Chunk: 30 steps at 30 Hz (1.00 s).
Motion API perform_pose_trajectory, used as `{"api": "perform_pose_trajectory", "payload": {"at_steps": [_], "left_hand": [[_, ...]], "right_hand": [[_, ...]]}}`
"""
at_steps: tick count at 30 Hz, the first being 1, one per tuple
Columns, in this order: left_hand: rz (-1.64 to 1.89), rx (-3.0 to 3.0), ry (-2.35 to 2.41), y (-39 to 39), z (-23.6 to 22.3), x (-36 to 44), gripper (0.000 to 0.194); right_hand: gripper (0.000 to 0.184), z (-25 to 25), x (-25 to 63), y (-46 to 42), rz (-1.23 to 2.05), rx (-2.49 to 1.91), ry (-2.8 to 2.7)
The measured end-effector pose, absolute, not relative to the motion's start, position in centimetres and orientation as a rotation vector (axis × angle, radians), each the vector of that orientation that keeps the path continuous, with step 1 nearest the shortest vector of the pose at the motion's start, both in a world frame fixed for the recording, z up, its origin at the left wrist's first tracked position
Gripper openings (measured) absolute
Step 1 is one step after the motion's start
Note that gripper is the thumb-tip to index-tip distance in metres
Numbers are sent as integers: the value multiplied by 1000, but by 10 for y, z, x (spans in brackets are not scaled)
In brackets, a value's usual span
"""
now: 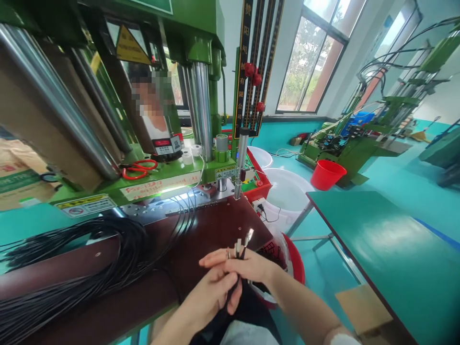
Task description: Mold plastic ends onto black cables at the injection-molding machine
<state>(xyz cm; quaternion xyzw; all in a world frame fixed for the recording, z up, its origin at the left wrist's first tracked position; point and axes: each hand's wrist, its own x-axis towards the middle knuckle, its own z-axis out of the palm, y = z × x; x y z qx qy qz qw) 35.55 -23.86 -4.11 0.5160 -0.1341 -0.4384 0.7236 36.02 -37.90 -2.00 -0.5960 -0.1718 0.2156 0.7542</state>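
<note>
Over the front edge of the brown worktop, my left hand [210, 293] and my right hand [251, 267] come together, fingers closed around a few black cables. Metal-tipped cable ends [247, 237] stick up above my right hand's fingers, and dark cable shows below between the palms. My left thumb presses against the cables from the near side; the exact grip of some fingers is hidden. To the left, a thick bundle of black cables [125, 254] lies looped on the worktop [212, 230]. Several thin cables [185, 213] run from it into the green press.
The green press [172, 179] stands just beyond the worktop, with orange-handled scissors [139, 169] on its ledge. A red tub [297, 263] sits at the worktop's right end. Farther right are a green table [388, 230], white basins [287, 191] and a red bucket [327, 174].
</note>
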Motion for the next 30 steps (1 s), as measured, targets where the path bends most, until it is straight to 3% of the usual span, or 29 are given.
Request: {"api": "perform_pose_trajectory", "payload": {"at_steps": [3, 6, 9, 14, 22, 27, 30], "left_hand": [[-956, 1048, -192, -259, -43, 360, 38], [-824, 1194, -197, -270, -50, 361, 39], [-847, 1257, -187, -276, -53, 363, 38], [-801, 1114, -66, -276, -47, 367, 36], [-725, 1007, -20, -280, -51, 371, 34], [-666, 958, 51, -284, -63, 379, 35], [-469, 943, 151, -279, -68, 396, 35]], "right_hand": [[45, -11, 375, -396, 199, -1144, -204], [42, 4, 391, -412, 73, -1230, -144], [38, 10, 402, -417, 233, -1397, -264], [41, 7, 408, -408, 520, -1265, -561], [41, 8, 406, -405, 504, -1983, -792], [43, 1, 424, -407, 642, -1979, -871], [41, -14, 459, -404, 312, -2277, -674]]}}
